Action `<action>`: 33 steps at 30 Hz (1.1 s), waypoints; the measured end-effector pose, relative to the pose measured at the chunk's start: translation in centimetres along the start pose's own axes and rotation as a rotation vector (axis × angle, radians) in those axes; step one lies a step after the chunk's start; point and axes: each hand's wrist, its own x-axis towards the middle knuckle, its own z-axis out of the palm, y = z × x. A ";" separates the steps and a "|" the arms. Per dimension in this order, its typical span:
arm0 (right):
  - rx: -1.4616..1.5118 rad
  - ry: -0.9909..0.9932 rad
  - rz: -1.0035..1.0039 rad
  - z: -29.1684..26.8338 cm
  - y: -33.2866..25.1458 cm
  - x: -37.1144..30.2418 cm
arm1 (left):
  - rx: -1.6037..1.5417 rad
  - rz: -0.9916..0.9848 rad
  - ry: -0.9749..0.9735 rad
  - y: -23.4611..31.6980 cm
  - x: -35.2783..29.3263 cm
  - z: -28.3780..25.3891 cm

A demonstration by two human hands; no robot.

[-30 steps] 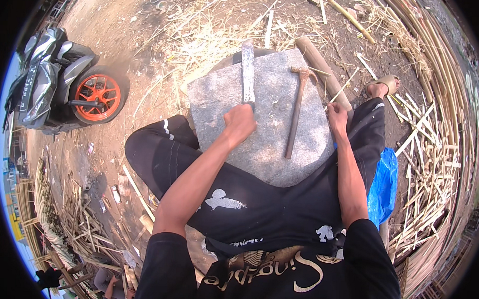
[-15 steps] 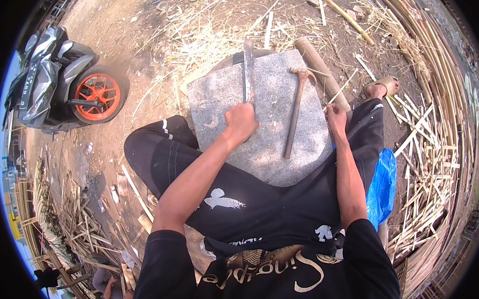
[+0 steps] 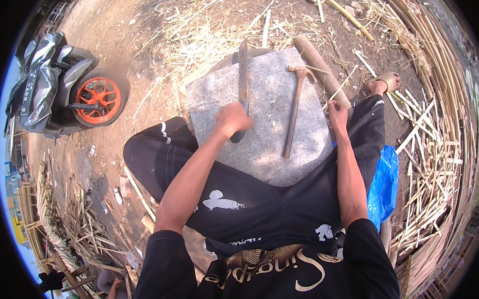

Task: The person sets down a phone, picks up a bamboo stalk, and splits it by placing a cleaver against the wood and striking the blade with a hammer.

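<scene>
A machete [image 3: 243, 68] with a dark handle lies along the left part of a grey stone slab [image 3: 214, 106] in front of me. My left hand [image 3: 231, 119] is closed round its handle, the blade pointing away from me. To the right on the slab rests a hammer [image 3: 293, 114], its rusty head at the far end, touched by neither hand. Beside the slab's right edge, over my right knee, my right hand [image 3: 338, 115] pinches the near end of a thin bamboo strip [image 3: 344, 83]. The strip slants away over a round log [image 3: 319, 62].
A motorcycle [image 3: 62, 90] with an orange wheel stands at the left. Split bamboo strips [image 3: 424, 156] pile up on the right, near a blue plastic sheet [image 3: 383, 183]. Shavings [image 3: 195, 48] litter the ground beyond the slab. Another person's arm [image 3: 113, 290] shows at the lower left.
My left hand has shifted slightly left on the machete, whose blade now lies flatter and whose handle shows more. My right hand has barely moved.
</scene>
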 end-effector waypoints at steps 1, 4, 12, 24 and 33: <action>0.014 0.003 -0.010 0.0 0.3 0.3 | -0.069 -0.051 -0.026 0.4 -0.3 -1.2; 0.030 0.006 -0.034 0.1 0.9 0.8 | -0.190 -0.035 -0.012 -1.4 1.0 -1.9; -0.003 -0.012 -0.038 0.5 -1.0 -0.3 | -0.312 -0.065 -0.118 -5.1 2.0 0.4; -0.084 0.005 -0.052 0.1 -1.4 -0.7 | 0.186 0.055 0.205 -2.6 -0.3 -0.6; -0.015 0.010 -0.032 0.0 -0.2 0.0 | 0.151 0.051 0.300 -1.6 -0.5 -1.6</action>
